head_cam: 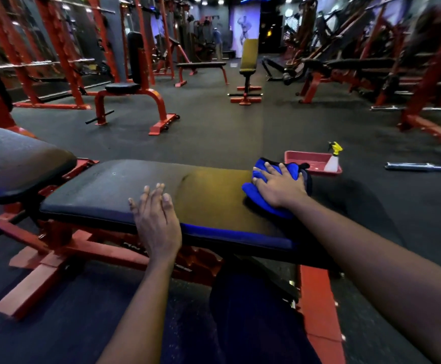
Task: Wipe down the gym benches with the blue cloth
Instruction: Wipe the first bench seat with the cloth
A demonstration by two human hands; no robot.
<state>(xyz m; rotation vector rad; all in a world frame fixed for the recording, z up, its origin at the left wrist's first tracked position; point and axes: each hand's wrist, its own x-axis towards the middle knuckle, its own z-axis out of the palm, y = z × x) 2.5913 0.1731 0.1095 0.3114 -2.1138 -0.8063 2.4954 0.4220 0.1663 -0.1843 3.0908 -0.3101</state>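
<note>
A person leans over a padded gym bench on a gym floor, the two hands well apart on the worktop. The right hand lies spread, fingers extended, on top of the bunched blue cloth and presses it into the pad at the worktop's right end. The left hand rests flat and empty on the near edge, apparently as a brace against the push. A spray bottle stands in a red tray on the floor just beyond that right end, probably kept within reach for re-wetting. A flat bench and others stand across the room, so the job looks far from finished.
</note>
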